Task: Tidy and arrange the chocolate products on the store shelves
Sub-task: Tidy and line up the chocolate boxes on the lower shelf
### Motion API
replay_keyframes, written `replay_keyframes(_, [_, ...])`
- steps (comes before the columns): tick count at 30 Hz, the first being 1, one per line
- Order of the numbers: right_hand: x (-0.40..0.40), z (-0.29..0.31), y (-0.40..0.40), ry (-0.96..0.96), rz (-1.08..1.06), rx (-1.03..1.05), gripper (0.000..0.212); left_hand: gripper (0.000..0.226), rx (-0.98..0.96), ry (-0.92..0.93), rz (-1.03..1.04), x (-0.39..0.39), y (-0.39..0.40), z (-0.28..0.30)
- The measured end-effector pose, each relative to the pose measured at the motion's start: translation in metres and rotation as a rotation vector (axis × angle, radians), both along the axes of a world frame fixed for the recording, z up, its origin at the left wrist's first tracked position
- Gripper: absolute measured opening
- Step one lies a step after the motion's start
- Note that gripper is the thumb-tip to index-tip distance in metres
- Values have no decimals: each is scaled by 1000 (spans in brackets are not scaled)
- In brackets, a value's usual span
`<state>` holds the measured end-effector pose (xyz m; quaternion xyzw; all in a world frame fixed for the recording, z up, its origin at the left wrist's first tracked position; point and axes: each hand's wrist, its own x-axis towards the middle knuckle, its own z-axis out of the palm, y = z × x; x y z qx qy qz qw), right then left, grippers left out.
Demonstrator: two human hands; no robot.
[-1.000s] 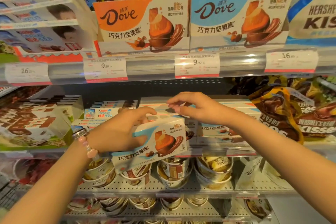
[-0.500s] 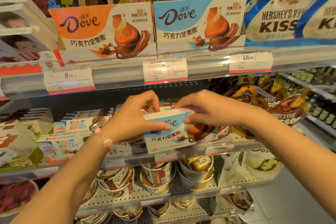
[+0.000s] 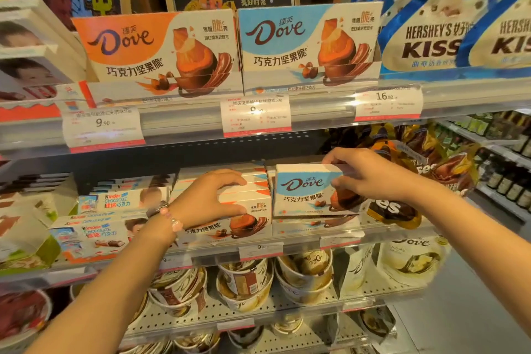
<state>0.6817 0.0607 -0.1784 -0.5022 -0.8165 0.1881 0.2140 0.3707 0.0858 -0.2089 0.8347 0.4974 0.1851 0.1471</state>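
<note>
A blue Dove box (image 3: 304, 191) stands upright on top of the blue Dove stack on the middle shelf (image 3: 382, 234). My right hand (image 3: 365, 174) grips its upper right corner, fingers over the top and thumb on the front. To its left lies a stack of orange Dove boxes (image 3: 244, 207). My left hand (image 3: 207, 198) grips the top orange box at its front left, fingers curled over the top. A bead bracelet sits on my left wrist.
Two large Dove display boxes (image 3: 307, 46) stand on the upper shelf above price tags (image 3: 255, 116). Kinder boxes (image 3: 115, 201) lie left of the Dove stacks, Hershey's Kisses bags (image 3: 425, 169) right. Dove cups (image 3: 247, 282) fill the lower shelf. An aisle opens at the right.
The blue box has gone from both hands in front of the shelf onto the blue stack at the right. My left hand let go of it and moved onto the orange stack.
</note>
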Motion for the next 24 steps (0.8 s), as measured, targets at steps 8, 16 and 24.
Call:
replay_keyframes(8, [3, -9, 8, -88, 2, 74, 27, 52, -6, -14, 38, 0, 0, -2])
replay_keyframes(16, [-3, -19, 5, -208, 27, 186, 37, 52, -6, 8, 57, -1, 0, -2])
replay_keyframes(24, [-10, -53, 3, -173, 9, 381, 37, 52, 15, -3, 39, 0, 0, -3])
